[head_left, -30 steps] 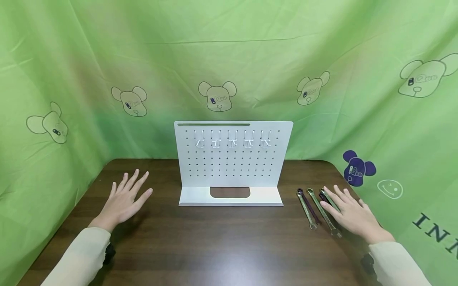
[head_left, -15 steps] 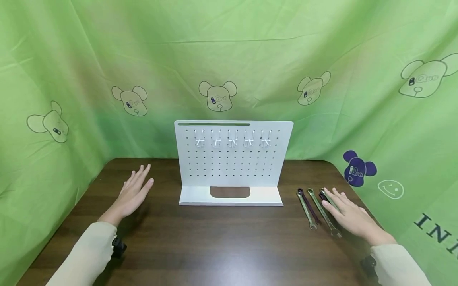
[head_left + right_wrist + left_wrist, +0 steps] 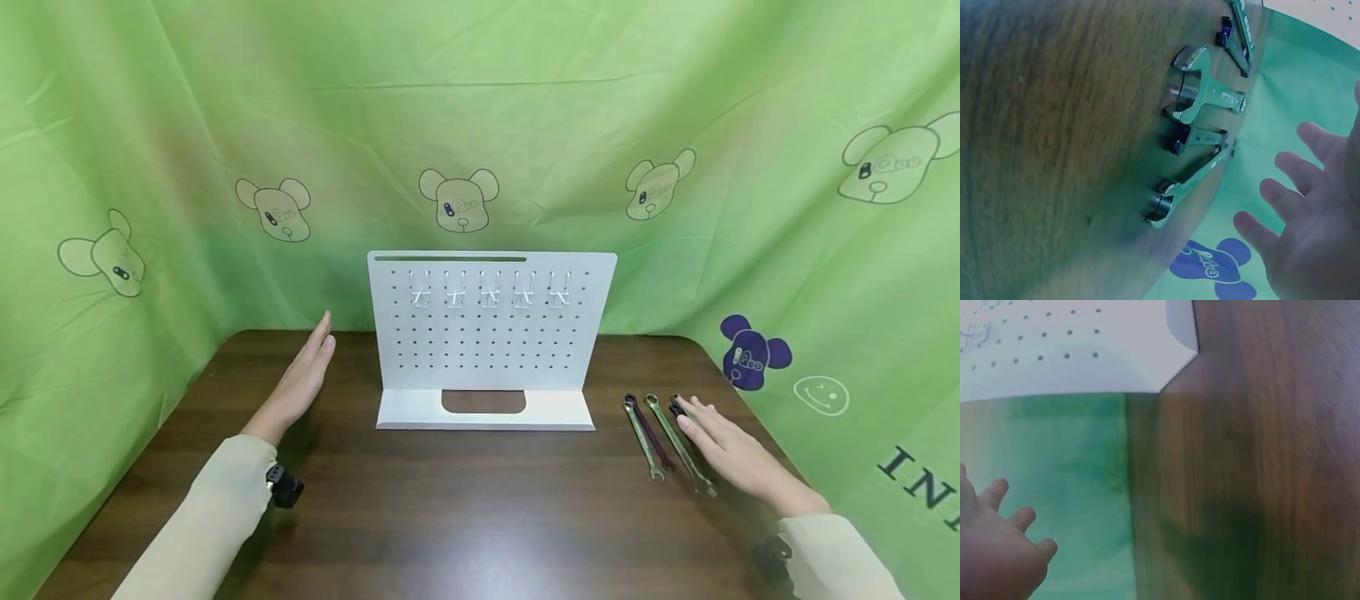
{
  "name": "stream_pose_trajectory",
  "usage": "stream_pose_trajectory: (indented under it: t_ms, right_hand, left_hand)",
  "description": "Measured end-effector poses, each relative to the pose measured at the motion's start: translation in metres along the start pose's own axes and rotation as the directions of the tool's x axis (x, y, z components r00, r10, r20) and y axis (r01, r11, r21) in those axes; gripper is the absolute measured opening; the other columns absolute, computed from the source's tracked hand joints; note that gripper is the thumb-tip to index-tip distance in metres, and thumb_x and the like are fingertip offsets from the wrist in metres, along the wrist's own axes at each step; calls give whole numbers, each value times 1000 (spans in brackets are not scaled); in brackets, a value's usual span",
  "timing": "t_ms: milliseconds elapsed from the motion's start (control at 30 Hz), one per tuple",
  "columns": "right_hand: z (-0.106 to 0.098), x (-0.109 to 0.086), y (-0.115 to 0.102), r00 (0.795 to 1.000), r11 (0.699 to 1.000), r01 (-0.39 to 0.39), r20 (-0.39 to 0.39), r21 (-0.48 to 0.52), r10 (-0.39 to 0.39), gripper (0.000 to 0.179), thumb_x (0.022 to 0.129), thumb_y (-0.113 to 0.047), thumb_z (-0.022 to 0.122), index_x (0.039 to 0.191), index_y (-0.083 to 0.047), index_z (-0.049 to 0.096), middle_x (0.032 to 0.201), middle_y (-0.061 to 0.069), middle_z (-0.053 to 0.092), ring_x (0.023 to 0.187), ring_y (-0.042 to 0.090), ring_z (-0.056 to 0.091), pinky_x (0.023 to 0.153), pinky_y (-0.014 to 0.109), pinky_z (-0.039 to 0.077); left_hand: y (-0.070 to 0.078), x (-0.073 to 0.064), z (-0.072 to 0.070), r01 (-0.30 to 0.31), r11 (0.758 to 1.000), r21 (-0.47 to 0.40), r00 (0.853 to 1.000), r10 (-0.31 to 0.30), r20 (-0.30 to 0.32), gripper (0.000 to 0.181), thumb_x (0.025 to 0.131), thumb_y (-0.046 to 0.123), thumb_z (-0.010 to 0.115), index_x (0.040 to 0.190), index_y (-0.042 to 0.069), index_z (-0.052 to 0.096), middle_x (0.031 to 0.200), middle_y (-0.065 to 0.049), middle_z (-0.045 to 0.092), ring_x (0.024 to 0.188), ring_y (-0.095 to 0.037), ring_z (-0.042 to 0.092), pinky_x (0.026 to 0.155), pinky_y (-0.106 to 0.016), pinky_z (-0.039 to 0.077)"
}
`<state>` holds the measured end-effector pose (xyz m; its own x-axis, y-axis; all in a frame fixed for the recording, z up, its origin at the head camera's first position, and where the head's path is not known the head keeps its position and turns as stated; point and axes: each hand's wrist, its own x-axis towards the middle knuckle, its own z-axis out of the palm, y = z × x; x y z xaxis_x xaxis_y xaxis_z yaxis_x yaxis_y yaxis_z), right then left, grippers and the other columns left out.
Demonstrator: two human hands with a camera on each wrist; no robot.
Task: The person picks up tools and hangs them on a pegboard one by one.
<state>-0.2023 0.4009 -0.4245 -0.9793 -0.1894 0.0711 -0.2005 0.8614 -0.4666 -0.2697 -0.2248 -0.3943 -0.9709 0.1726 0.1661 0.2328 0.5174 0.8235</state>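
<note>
My left hand (image 3: 300, 379) is held over the left part of the table, fingers straight, its thumb side turned up and palm facing the middle. It holds nothing; in the left wrist view only part of the hand (image 3: 1000, 550) shows at the lower left. My right hand (image 3: 731, 450) hovers with straight fingers at the right, partly hiding the rightmost wrenches. Several combination wrenches (image 3: 678, 442) lie side by side there, some silver, some dark. The right wrist view shows a large silver wrench (image 3: 1210, 90) among smaller ones, apart from the fingers.
A white pegboard (image 3: 487, 337) stands on its base at the back middle of the brown wooden table (image 3: 450, 517). Along its upper part is a row of several clear hooks (image 3: 490, 296) with white marks. A green printed curtain (image 3: 360, 150) surrounds the table's back and sides.
My left hand has moved right and forward, turning from palm down to thumb side up. The right hand has tilted slightly and stays near the wrenches, which have not moved.
</note>
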Motion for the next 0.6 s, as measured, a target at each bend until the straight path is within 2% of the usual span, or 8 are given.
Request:
stream_pose_trajectory:
  t_ms: [67, 167, 300, 467, 600]
  right_hand:
    - [0, 0, 0, 1000, 1000, 23, -14, 14, -23, 59, 110, -38, 35, 153, 3, 32, 154, 36, 23, 136, 63, 20, 104, 77, 17]
    - [1, 1, 0, 997, 998, 60, -42, 21, -59, 56, 110, -33, 37, 149, 6, 38, 151, 38, 28, 134, 63, 25, 104, 75, 20]
    - [3, 1, 1, 992, 996, 92, -83, 15, -91, 52, 109, -29, 40, 145, 8, 43, 147, 37, 35, 131, 61, 32, 101, 74, 25]
    - [5, 1, 0, 986, 992, 125, -114, 10, -123, 48, 109, -26, 42, 141, 9, 48, 143, 36, 43, 128, 59, 37, 99, 72, 29]
    - [7, 1, -3, 982, 992, 130, -136, 3, -128, 45, 109, -25, 43, 137, 8, 53, 137, 34, 50, 126, 57, 41, 97, 70, 33]
  left_hand:
    - [3, 4, 2, -5, 1000, -30, 1000, 5, -6, 63, 106, 58, 21, 160, 37, -3, 167, -4, 8, 151, -32, 8, 115, -68, 8]
    - [9, 9, 5, 27, 998, -51, 999, -28, -19, 62, 104, 62, 19, 158, 43, -4, 166, -4, 14, 150, -33, 11, 113, -70, 9]
    - [15, 19, 7, 48, 993, -105, 997, -54, -53, 64, 100, 69, 17, 157, 46, -3, 164, -4, 21, 150, -33, 16, 113, -70, 8]
    - [19, 34, 12, 1, 981, -194, 990, -28, -137, 66, 102, 66, 21, 160, 39, 4, 160, -6, 32, 146, -34, 29, 116, -64, 10]
    - [27, 44, 18, -32, 961, -275, 982, -21, -186, 61, 106, 56, 31, 161, 37, 11, 157, -7, 39, 142, -35, 37, 118, -60, 14]
